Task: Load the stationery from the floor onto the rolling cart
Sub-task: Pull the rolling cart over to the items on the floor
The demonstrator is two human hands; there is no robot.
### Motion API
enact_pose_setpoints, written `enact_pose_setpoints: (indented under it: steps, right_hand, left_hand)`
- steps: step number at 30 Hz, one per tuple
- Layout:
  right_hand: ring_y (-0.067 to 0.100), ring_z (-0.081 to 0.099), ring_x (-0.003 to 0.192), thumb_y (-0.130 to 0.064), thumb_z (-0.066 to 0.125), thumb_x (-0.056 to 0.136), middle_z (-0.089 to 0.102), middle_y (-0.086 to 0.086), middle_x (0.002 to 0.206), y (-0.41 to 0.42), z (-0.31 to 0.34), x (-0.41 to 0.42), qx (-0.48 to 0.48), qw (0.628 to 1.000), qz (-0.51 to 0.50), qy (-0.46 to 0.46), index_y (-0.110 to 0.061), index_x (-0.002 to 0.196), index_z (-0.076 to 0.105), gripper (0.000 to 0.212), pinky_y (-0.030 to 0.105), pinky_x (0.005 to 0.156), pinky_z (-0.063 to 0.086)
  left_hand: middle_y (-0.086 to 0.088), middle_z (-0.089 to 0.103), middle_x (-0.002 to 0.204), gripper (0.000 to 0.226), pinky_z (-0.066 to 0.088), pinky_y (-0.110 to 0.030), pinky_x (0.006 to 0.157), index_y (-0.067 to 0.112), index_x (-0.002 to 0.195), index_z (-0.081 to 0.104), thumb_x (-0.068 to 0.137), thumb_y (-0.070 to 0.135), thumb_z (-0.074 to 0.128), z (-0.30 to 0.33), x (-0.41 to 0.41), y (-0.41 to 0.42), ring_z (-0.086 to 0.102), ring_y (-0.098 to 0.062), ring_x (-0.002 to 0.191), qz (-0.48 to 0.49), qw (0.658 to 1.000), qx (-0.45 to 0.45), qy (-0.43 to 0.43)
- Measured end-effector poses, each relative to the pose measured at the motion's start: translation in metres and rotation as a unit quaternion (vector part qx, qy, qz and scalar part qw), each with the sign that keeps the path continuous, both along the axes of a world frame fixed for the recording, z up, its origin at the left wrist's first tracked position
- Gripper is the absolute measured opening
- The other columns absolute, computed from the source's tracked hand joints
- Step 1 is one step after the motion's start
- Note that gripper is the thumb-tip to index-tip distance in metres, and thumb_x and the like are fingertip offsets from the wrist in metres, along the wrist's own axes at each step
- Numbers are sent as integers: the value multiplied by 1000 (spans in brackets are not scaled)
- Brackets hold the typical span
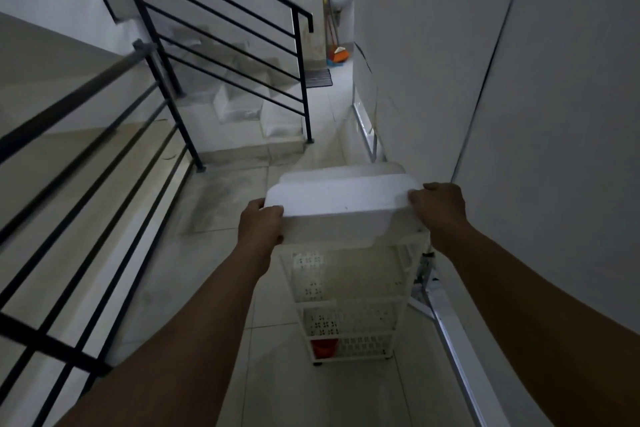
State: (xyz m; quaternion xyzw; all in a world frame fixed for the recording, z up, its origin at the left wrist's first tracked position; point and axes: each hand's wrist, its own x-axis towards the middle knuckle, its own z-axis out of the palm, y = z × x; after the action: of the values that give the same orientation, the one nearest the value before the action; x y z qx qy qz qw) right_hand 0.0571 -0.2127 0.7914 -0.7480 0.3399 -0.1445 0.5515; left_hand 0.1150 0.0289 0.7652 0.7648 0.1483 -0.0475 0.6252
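A white plastic rolling cart with perforated tiers stands on the tiled floor in a narrow hallway, close to the right wall. Its flat white top is held on both sides. My left hand grips the top's left edge, thumb over the rim. My right hand grips the right edge the same way. Something red sits in the lowest tier. No stationery is visible on the floor in this view.
A black metal stair railing runs along the left, with steps behind it. The white wall is tight on the right, with a metal strip along its base. Farther down the hallway lie a dark mat and an orange broom.
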Motion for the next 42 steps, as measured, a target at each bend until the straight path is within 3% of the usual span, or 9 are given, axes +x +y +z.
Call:
enact_pose_setpoints:
  steps: [10,14,18,20,24,30,34,37,42]
  right_hand:
    - [25,60,98,-16,60,88,64,14,120,-8,-27,23,-15,1000,10,-3,-4,124,61,38,32,87,52]
    - [31,61,105,-15,60,89,64,17,120,-9,-37,22,-21,999,18,23,-1,124,60,37,33,88,52]
    - [28,62,100,-16,61,89,65,17,118,-10,-45,20,-40,999,26,21,-1,122,61,36,28,83,49]
    - [27,61,93,-16,61,88,67,18,113,-11,-45,20,-53,998,22,25,1,117,64,33,30,82,51]
    - [33,64,96,-17,60,89,68,20,109,-14,-46,18,-75,996,16,35,4,109,67,30,39,84,55]
    - [25,60,85,-19,59,89,68,19,108,-13,-46,16,-66,997,28,26,3,108,67,30,36,83,53]
    - [24,59,85,-20,60,89,67,21,109,-9,-47,10,-67,997,32,12,5,108,65,32,34,81,52]
    - [36,62,103,-20,59,90,62,27,118,-7,-48,5,-67,998,19,10,13,115,58,42,41,90,51]
    - [15,54,100,-23,57,91,58,9,125,-7,-55,-6,-48,999,-9,-2,-5,135,47,49,18,80,41]
  left_hand:
    - [1,52,102,42,57,-49,87,13,130,50,89,16,58,-23,15,-5,56,-16,84,-1,1000,4,-16]
    - [-3,53,106,45,57,-49,88,11,130,52,86,17,59,-30,17,-4,58,-24,96,-8,999,41,-10]
    - [-3,61,87,18,56,-41,83,12,99,64,83,20,59,-33,17,-7,63,-27,88,-18,990,140,-22]
    - [-8,65,82,25,52,-34,70,2,87,67,81,25,59,-35,18,-7,64,-30,80,-15,986,165,-23]
    - [-14,71,87,47,58,-41,77,3,91,72,74,45,59,-39,17,-6,68,-33,81,-29,981,188,-25]
    - [-15,69,90,46,59,-45,78,2,94,70,76,43,60,-39,18,-8,67,-35,83,-18,982,189,-17]
    - [-18,66,110,51,56,-48,86,0,113,63,83,41,61,-39,16,-11,64,-35,96,-4,983,181,-6]
    - [-17,50,137,70,47,-45,100,1,138,42,85,44,59,-39,11,-16,54,-34,119,27,983,180,4]
    - [-14,44,138,57,44,-38,99,6,135,37,90,38,54,-50,-7,-22,51,-30,119,99,986,132,-16]
